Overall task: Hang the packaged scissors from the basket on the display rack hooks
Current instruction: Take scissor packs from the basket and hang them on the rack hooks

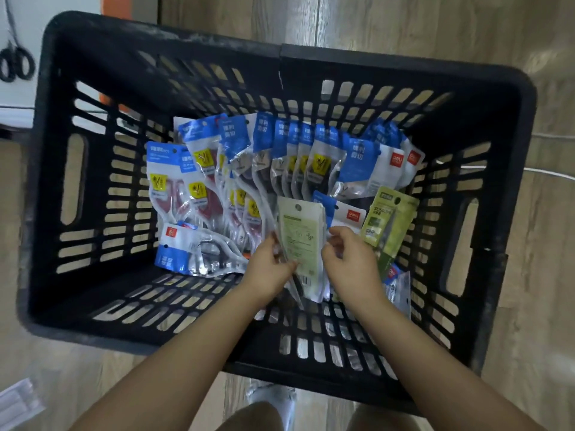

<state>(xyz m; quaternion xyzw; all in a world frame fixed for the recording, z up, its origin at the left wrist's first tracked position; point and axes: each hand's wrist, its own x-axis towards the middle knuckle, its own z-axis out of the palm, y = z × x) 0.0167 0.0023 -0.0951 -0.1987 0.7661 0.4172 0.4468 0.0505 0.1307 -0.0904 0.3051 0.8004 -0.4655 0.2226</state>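
A black slotted plastic basket (pixel 130 42) stands on the floor below me, holding several packaged scissors. Most packs have blue headers (pixel 199 150) and lean in a row against the far wall. A pale green pack (pixel 300 231) is raised near the basket's middle, its printed back toward me. My left hand (pixel 269 269) pinches its left edge and my right hand (pixel 348 262) pinches its right edge. Another green pack (pixel 389 219) leans at the right. One blue pack (pixel 193 253) lies flat at the lower left.
Wood-pattern floor (pixel 544 275) surrounds the basket. Black scissors (pixel 17 65) hang on a white panel at the far left, with an orange strip behind the basket's corner. White papers (pixel 18 402) lie at the bottom left. My shoe (pixel 273 399) shows below the basket's near wall.
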